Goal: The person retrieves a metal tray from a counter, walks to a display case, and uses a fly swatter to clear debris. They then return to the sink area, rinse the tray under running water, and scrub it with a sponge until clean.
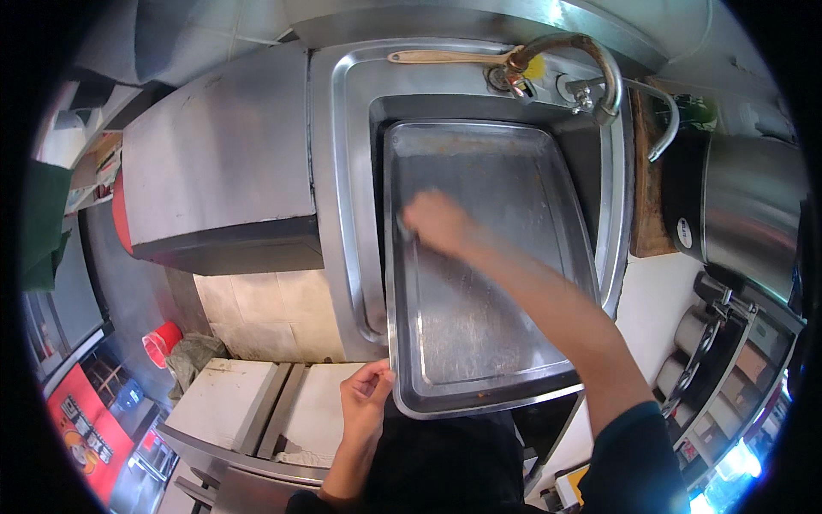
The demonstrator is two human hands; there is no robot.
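Observation:
A large, shallow rectangular metal tray (488,308) rests in the stainless steel sink (350,193), its near end jutting over the front edge towards my body. Brownish marks show on its far wall and in spots on its base. My left hand (366,395) grips the tray's rim near the front left corner, thumb against the edge. Blurred by motion, my right hand (440,221) is curled down on the tray's left side. A small greyish pad (404,226) shows at its fingers; most of it is hidden.
A curved faucet (568,42) and a second thin spout (664,119) overhang the sink's back right. A wooden-handled brush (443,58) lies on the back ledge. Left is a steel-topped unit (225,148); right, a steel appliance (751,212). A red bin (162,340) stands on the floor.

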